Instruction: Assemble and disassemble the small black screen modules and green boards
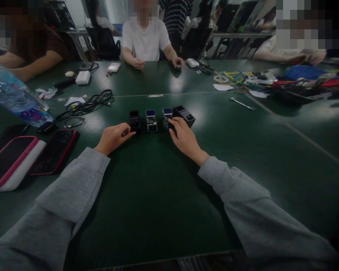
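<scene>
A small black box (134, 117) is set by the bent fingers of the left hand (113, 137), a screen-topped circuit board (167, 112) by the right hand's (186, 138); gripping cannot be told. A matching board (151, 119) is left untouched between, a slanted black box (184, 113) beyond, already lined up on the dark-green table (147, 195).

The left black case (134, 119), middle circuit board (151, 117), right circuit board (167, 111) and right black case (184, 113) are sitting in a row on the green table (149, 180).
The left case is pointing straight ahead; both boards are showing dark screens at their far ends and, nearer, exposed parts. The middle board is standing apart from its neighbours, while the right case is lying aslant, just beside the right board.
</scene>
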### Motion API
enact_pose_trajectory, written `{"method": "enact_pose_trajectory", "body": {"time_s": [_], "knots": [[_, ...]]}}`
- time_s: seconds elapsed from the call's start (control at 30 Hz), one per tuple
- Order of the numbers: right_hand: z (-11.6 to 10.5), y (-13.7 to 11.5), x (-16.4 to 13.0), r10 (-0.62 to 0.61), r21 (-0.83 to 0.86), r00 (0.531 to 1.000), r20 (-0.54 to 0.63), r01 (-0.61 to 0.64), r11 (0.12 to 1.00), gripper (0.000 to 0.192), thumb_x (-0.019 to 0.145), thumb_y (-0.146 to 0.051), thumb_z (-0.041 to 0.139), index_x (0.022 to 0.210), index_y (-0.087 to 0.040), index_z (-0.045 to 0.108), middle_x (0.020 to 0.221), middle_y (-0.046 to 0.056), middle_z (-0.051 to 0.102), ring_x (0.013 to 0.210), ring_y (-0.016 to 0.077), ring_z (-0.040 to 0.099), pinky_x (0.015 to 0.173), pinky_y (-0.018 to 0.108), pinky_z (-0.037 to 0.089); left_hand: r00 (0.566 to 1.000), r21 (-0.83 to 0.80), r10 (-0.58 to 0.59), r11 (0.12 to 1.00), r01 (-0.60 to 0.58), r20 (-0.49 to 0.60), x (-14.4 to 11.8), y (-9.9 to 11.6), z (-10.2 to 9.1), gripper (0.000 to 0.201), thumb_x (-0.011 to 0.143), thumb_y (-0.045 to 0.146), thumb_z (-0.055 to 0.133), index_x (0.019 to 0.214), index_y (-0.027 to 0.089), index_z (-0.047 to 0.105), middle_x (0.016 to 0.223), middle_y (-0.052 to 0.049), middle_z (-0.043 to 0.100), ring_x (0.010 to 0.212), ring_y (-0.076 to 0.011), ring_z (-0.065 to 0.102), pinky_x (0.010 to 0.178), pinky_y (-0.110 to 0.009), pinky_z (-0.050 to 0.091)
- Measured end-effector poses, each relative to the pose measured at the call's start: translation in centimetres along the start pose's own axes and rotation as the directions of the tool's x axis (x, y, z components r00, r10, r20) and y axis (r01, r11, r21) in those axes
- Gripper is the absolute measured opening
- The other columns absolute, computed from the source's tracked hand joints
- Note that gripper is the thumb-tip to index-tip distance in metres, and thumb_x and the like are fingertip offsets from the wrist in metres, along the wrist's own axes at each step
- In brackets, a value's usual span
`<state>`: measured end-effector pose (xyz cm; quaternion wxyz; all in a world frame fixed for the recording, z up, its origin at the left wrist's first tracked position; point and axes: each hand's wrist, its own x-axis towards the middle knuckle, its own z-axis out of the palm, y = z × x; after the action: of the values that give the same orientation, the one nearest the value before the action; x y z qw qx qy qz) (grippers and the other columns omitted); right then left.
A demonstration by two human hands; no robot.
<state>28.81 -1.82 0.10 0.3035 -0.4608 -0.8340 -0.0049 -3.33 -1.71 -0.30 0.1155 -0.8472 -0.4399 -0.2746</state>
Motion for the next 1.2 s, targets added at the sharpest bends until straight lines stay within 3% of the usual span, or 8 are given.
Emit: {"method": "enact_pose_trajectory", "body": {"time_s": [0.3,0.4,0.53,0.73,1.2], "knots": [[-0.3,-0.4,-0.1,-0.001,0.032,1.000,0.019,0.001,0.999,0.040,0.100,-0.022,0.036,0.137,-0.017,0.048,0.138,0.015,0.049,0.128,0.0286,0.050,0.105,0.048,0.048,1.000,-0.010,0.002,1.000,-0.002,-0.004,0.1,0.2,-0.1,0.025,0.094,0.044,0.060,0.086,0.020,0.057,0.071,0.000,0.062,0.057,-0.0118,0.056,0.051,-0.025,0.034],[-0.3,0.0,0.0,0.036,0.004,0.997,-0.075,-0.036,0.999,0.038,0.100,-0.022,0.034,0.134,-0.021,0.051,0.137,0.013,0.050,0.127,0.0286,0.050,0.104,0.050,0.048,1.000,-0.011,0.003,1.000,-0.003,-0.010,0.1,0.2,-0.1,0.026,0.094,0.044,0.060,0.086,0.020,0.058,0.070,0.000,0.063,0.057,-0.0119,0.056,0.051,-0.026,0.034],[-0.3,2.1,0.2,0.146,-0.038,0.958,-0.247,-0.160,0.986,0.035,0.098,-0.019,0.034,0.124,-0.022,0.058,0.134,0.012,0.053,0.127,0.0300,0.047,0.106,0.054,0.042,0.999,-0.002,0.010,1.000,-0.010,-0.037,0.0,0.2,0.0,0.027,0.095,0.045,0.059,0.085,0.020,0.060,0.068,0.000,0.063,0.056,-0.0121,0.056,0.051,-0.026,0.034],[0.1,5.2,0.3,0.200,-0.018,0.948,-0.247,-0.211,0.977,0.032,0.093,-0.018,0.038,0.115,-0.018,0.061,0.124,0.013,0.060,0.119,0.0293,0.052,0.104,0.053,0.043,0.998,0.008,0.012,1.000,-0.012,-0.065,-0.1,0.3,0.1,0.029,0.095,0.047,0.059,0.085,0.019,0.059,0.067,0.000,0.063,0.055,-0.0118,0.056,0.051,-0.026,0.034],[-0.8,3.3,-0.6,0.141,-0.163,0.962,-0.235,-0.182,0.970,0.031,0.099,-0.029,0.042,0.119,-0.016,0.061,0.117,0.016,0.055,0.113,0.0359,0.051,0.095,0.058,0.050,0.998,0.021,0.023,1.000,-0.022,-0.053,0.0,0.3,0.0,0.033,0.098,0.048,0.052,0.085,0.020,0.061,0.064,0.000,0.061,0.053,-0.0119,0.055,0.049,-0.025,0.033]]}}
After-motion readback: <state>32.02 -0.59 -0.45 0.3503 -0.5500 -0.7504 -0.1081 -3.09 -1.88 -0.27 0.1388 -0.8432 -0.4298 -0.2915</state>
